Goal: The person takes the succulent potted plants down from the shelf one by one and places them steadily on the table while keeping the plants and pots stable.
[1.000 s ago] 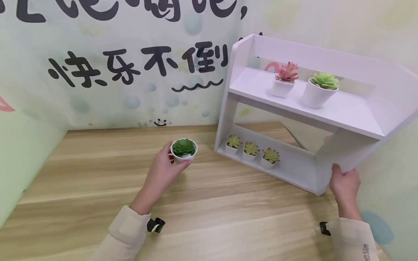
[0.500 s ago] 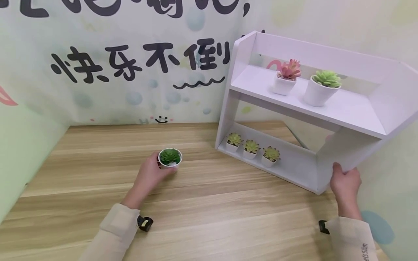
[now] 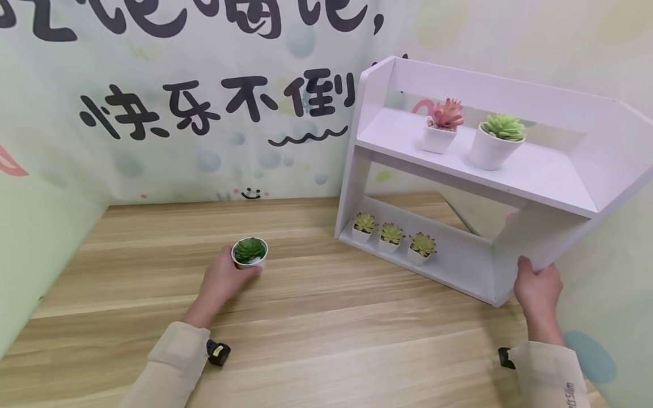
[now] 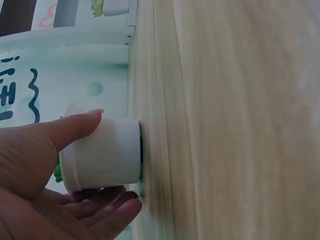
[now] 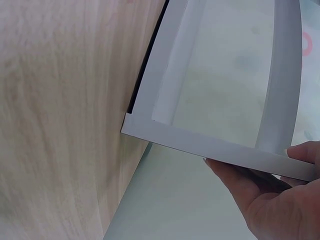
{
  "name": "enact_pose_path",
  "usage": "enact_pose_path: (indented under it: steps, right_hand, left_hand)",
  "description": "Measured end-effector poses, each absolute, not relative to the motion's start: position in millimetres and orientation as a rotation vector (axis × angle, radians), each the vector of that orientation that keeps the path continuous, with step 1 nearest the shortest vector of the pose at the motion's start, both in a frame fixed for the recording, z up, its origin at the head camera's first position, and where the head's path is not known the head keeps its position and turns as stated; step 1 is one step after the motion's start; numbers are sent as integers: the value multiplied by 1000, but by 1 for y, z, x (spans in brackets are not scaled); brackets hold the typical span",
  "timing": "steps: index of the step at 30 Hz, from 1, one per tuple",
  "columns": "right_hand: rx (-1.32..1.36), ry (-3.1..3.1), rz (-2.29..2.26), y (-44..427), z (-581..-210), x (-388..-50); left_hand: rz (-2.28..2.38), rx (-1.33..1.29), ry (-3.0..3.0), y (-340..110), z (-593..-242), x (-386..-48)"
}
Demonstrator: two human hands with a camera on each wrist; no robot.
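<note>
Thumb and fingers of my left hand (image 3: 220, 279) hold a dark green potted succulent (image 3: 249, 251) in a round white pot, left of centre over the wooden table. In the left wrist view the base of the white pot (image 4: 107, 155) is at the tabletop, touching it or very nearly so. At the right, my right hand (image 3: 538, 289) grips the front edge of the side panel of a white two-tier shelf (image 3: 541, 175). The right wrist view has the thumb on the panel's inner side and the fingers (image 5: 230, 182) outside it.
On the upper tier stand a pink succulent (image 3: 440, 127) and a light green succulent (image 3: 497, 141) in white pots. Three small succulents (image 3: 390, 237) line the lower tier's left part. The wooden table (image 3: 326, 340) meets a printed wall (image 3: 204, 164) behind.
My left hand has carried the dark green succulent leftward, toward me and down to the tabletop. The right hand and the shelf stay where they were.
</note>
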State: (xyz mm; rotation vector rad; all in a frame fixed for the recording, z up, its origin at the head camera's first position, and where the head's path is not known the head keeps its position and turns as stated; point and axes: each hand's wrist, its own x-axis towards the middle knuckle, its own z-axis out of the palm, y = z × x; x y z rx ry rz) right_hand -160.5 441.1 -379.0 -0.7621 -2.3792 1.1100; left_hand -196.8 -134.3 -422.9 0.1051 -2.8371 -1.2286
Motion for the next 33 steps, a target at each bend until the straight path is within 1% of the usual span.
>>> enact_pose_path:
  steps: [12,15,18,21,27,33]
  right_hand:
    - [-732,-2411,1072,441,-382,-162]
    - [-722,-2402,1066,442,-382,-162]
    - [-729,-2398,1065,443,-381,-162]
    - [-743,-2395,1079,444,-380,-162]
    - [-750,-2402,1125,443,-379,-162]
    - [-742,-2400,1098,442,-380,-163]
  left_hand:
    - [-1264,172,-2868,-133,-420,-194]
    - [-1207,193,-2860,-126,-414,-193]
    - [-1170,171,-2766,-110,-399,-192]
    - [-1183,64,-2626,-89,-381,-192]
    - [-1238,-254,-2474,-50,-336,-191]
    - [-1277,-498,-2444,-14,-300,-203]
